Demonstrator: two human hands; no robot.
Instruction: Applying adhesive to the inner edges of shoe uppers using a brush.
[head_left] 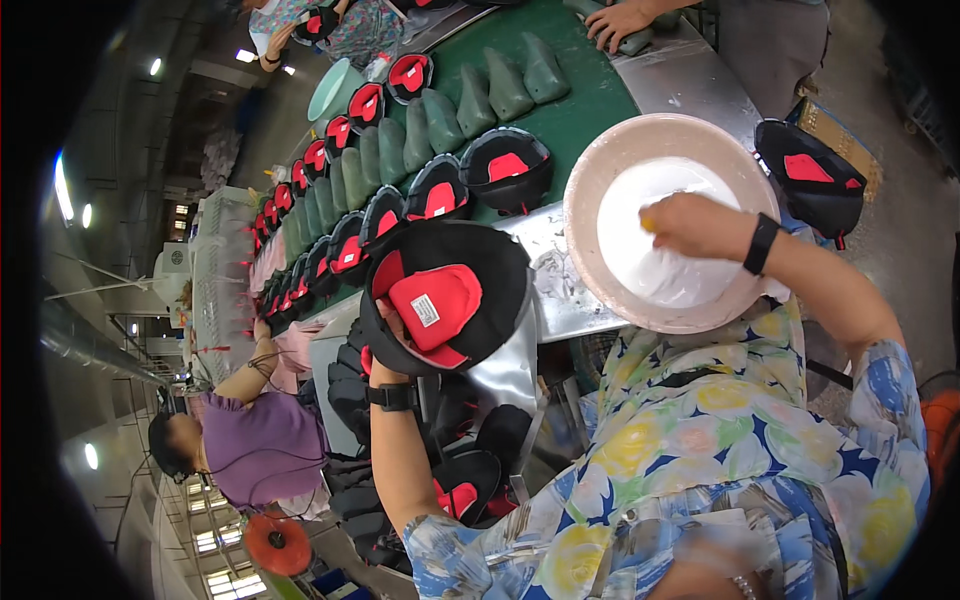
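My left hand [388, 345] grips a black shoe upper [505, 275] with a bright red lining and a white label inside. Most of its fingers are hidden behind the upper, which is tilted so its opening faces me. Over a wide pale pink basin [588, 225] on my right, my right hand [695, 226] is closed around a small yellow tool [648, 222]; only its yellow end shows. White liquid [630, 265] lies in the basin beneath that hand. I cannot tell whether the tool touches the liquid.
Black uppers [507, 170] and green shoe lasts [470, 100] stand in rows along a green belt [600, 115]. Another upper [810, 178] sits right of the basin. Co-workers work around the line; one wears purple [260, 445]. More black uppers [470, 480] are stacked below my left arm.
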